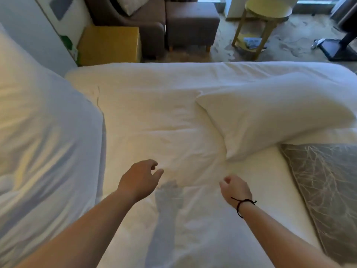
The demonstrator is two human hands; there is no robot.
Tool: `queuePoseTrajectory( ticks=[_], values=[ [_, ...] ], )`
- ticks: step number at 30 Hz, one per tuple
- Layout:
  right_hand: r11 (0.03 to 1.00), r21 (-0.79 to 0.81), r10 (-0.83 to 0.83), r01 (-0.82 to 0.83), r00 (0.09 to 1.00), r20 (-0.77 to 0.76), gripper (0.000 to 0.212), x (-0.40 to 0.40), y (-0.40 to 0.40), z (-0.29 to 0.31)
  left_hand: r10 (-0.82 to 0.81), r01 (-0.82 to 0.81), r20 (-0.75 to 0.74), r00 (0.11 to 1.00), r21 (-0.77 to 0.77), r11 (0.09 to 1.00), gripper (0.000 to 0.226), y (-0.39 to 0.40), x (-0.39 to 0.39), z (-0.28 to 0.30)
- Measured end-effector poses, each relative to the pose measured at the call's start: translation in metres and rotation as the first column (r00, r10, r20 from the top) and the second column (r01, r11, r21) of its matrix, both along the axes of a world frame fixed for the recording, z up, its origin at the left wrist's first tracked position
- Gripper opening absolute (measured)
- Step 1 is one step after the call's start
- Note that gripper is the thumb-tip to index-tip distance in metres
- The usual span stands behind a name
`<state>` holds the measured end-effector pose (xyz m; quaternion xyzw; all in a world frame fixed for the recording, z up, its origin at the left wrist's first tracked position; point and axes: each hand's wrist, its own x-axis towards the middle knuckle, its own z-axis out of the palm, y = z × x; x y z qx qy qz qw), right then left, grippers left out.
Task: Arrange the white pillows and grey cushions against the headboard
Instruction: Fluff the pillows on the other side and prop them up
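A large white pillow [38,132] fills the left side of the view, standing at the bed's left end. Another white pillow [270,117] lies on the duvet at the right, one corner pointing toward me. A grey patterned cushion [324,190] lies flat at the lower right, partly under that pillow's edge. My left hand [141,178] hovers over the white duvet [154,113] with fingers loosely curled and apart, holding nothing. My right hand [234,188], with a black cord on the wrist, is curled with nothing in it, just below the right pillow's corner.
Beyond the bed's far edge stand a yellow box stool [110,45], a brown armchair [135,20] with a pale cushion, a brown footstool [191,22] and a round yellow side table [266,12]. A black stand base [340,49] sits on the floor at the far right.
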<state>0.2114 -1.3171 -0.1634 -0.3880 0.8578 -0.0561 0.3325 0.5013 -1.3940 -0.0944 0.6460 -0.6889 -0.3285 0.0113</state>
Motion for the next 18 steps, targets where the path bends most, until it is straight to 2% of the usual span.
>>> queuePoseTrajectory(
  ticks=[2,5,8,10,13,14,18],
  values=[
    [0.999,-0.031,0.002,-0.007,0.99,-0.142,0.04,-0.039,-0.025,-0.013,0.016,-0.016,-0.035,0.999,-0.001,1.0,0.044,-0.006,-0.021,-0.022],
    [0.987,-0.069,0.11,-0.143,0.931,-0.347,0.068,-0.079,-0.075,-0.031,0.044,-0.043,-0.085,0.995,0.014,0.999,0.043,-0.01,-0.041,-0.053],
    [0.979,0.024,0.195,-0.204,0.888,-0.417,0.089,-0.099,-0.115,-0.051,0.062,-0.059,-0.1,0.993,0.033,0.998,0.045,-0.004,-0.047,-0.078],
    [0.975,0.071,0.218,-0.209,0.859,-0.464,0.078,-0.105,-0.129,-0.068,0.049,-0.045,-0.085,0.995,0.048,0.998,0.047,-0.002,-0.042,-0.091],
    [0.964,0.039,0.237,-0.263,0.783,-0.576,0.035,-0.112,-0.135,-0.09,0.037,-0.032,-0.065,0.997,0.066,0.997,0.048,-0.009,-0.032,-0.106],
    [0.963,0.012,0.225,-0.269,0.779,-0.585,0.028,-0.115,-0.137,-0.094,0.04,-0.036,-0.059,0.997,0.059,0.998,0.046,-0.012,-0.029,-0.109],
    [0.943,0.046,0.299,-0.331,0.774,-0.558,0.025,-0.135,-0.144,-0.092,0.078,-0.076,-0.062,0.995,0.033,0.997,0.037,-0.021,-0.027,-0.118]
  ],
)
